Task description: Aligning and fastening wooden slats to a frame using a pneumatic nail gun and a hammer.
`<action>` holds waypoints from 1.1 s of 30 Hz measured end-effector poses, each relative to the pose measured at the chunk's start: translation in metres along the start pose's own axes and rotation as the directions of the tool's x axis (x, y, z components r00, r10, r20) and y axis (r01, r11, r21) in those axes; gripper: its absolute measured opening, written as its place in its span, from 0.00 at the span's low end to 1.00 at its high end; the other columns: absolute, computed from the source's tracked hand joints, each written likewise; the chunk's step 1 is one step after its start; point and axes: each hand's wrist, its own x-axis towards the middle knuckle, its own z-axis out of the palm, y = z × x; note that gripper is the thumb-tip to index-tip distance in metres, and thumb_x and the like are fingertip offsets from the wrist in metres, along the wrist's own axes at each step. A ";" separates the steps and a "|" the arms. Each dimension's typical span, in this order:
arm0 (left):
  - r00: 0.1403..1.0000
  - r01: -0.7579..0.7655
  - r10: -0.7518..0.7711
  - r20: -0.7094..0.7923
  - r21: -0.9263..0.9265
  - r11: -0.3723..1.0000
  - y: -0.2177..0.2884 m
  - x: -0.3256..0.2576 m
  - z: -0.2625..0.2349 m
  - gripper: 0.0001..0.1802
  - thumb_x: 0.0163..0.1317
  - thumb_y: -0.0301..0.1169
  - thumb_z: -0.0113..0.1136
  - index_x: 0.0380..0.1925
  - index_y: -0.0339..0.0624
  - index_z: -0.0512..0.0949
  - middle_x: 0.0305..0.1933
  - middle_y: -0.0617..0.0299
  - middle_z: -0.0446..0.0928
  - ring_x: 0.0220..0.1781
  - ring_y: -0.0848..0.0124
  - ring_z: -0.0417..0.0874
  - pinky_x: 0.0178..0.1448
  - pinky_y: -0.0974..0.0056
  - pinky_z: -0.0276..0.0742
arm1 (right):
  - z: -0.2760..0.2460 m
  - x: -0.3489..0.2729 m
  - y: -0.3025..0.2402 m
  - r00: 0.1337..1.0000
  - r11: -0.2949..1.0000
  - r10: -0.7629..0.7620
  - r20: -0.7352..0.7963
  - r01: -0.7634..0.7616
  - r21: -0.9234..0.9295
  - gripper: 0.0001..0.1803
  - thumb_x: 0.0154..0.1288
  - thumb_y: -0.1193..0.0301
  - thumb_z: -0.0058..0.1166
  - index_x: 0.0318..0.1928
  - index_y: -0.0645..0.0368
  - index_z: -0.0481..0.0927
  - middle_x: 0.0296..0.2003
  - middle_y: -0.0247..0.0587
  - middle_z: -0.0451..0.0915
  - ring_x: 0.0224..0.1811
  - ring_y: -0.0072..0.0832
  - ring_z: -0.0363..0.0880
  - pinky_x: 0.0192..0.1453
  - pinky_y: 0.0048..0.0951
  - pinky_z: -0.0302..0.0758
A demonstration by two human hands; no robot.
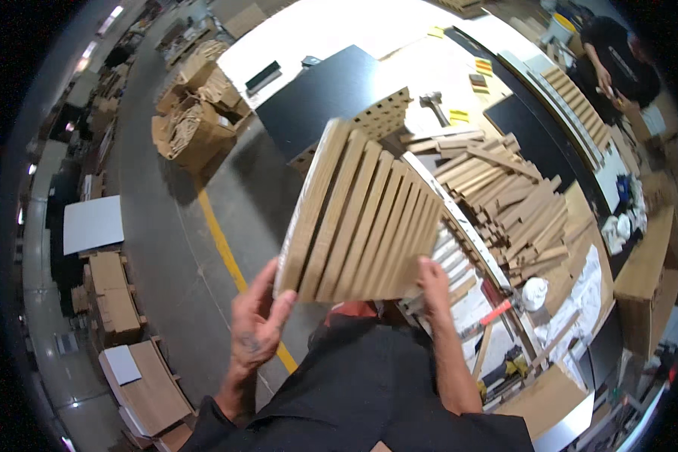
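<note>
Both hands hold up a slatted wooden panel [309, 218], tilted in front of my body, its parallel light-brown slats separated by narrow dark gaps. My left hand [258, 322] grips the lower left corner, the thumb on the slatted face and the fingers behind the edge. At the lower right edge, my right hand [432, 285] is closed on the panel, and its fingertips are mostly hidden. Beyond the panel is a dark board [320, 94] with a perforated wooden block [380, 113] at its edge. A heap of loose wooden slats [505, 200] lies to the right.
A hammer [434, 105] lies on the white worktable [309, 26]. On the right are a white bottle [534, 294] and a red-handled tool [496, 313]. Another person [618, 64] works at the far right. Cardboard boxes [203, 139] stand on the floor at left.
</note>
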 end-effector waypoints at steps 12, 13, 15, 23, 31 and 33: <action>0.872 -0.452 0.417 0.257 0.093 0.887 -0.039 0.014 -0.007 0.35 0.69 0.18 0.58 0.72 0.40 0.54 0.64 0.37 0.77 0.63 0.54 0.83 0.66 0.54 0.79 | 0.045 -0.029 -0.030 0.823 0.976 -0.166 0.543 0.216 -0.029 0.25 0.83 0.60 0.42 0.68 0.65 0.71 0.64 0.47 0.76 0.65 0.38 0.75 0.71 0.39 0.71; 0.885 -0.436 0.404 0.232 0.104 0.894 -0.043 0.013 -0.010 0.35 0.69 0.18 0.58 0.72 0.40 0.54 0.64 0.37 0.77 0.63 0.54 0.83 0.66 0.54 0.79 | 0.028 -0.008 0.000 0.804 0.980 -0.131 0.580 0.015 0.200 0.23 0.82 0.59 0.45 0.62 0.67 0.76 0.57 0.47 0.82 0.58 0.37 0.81 0.64 0.38 0.77; 0.877 -0.447 0.425 0.223 0.053 0.893 -0.050 0.012 -0.011 0.36 0.68 0.18 0.60 0.71 0.40 0.54 0.64 0.36 0.77 0.63 0.52 0.83 0.67 0.52 0.79 | 0.015 -0.007 -0.006 0.909 0.998 -0.063 0.413 0.047 0.050 0.23 0.80 0.59 0.50 0.58 0.68 0.78 0.50 0.45 0.85 0.50 0.35 0.84 0.58 0.36 0.80; 0.780 -0.622 0.625 -0.034 0.070 0.780 -0.065 0.019 -0.009 0.23 0.55 0.18 0.74 0.52 0.36 0.79 0.56 0.43 0.83 0.51 0.56 0.89 0.50 0.62 0.88 | -0.081 -0.024 0.009 0.953 0.949 -0.252 -0.170 0.209 -0.235 0.16 0.78 0.62 0.55 0.47 0.65 0.80 0.36 0.41 0.84 0.38 0.26 0.85 0.44 0.26 0.84; 0.738 -0.632 0.659 -0.143 0.195 0.750 -0.072 0.012 0.003 0.21 0.56 0.17 0.74 0.50 0.40 0.82 0.55 0.42 0.83 0.50 0.55 0.90 0.49 0.62 0.89 | -0.105 -0.022 -0.026 0.849 0.936 -0.344 -0.402 0.273 -0.224 0.16 0.77 0.64 0.57 0.51 0.66 0.79 0.38 0.39 0.82 0.37 0.26 0.81 0.45 0.28 0.80; 0.710 -0.647 0.690 -0.144 0.252 0.719 -0.075 0.012 0.005 0.20 0.56 0.17 0.73 0.49 0.42 0.83 0.56 0.42 0.82 0.51 0.55 0.89 0.49 0.62 0.90 | -0.116 -0.018 -0.002 0.750 0.847 -0.465 -0.471 0.222 -0.483 0.16 0.73 0.65 0.59 0.50 0.67 0.79 0.36 0.40 0.81 0.36 0.27 0.80 0.44 0.29 0.79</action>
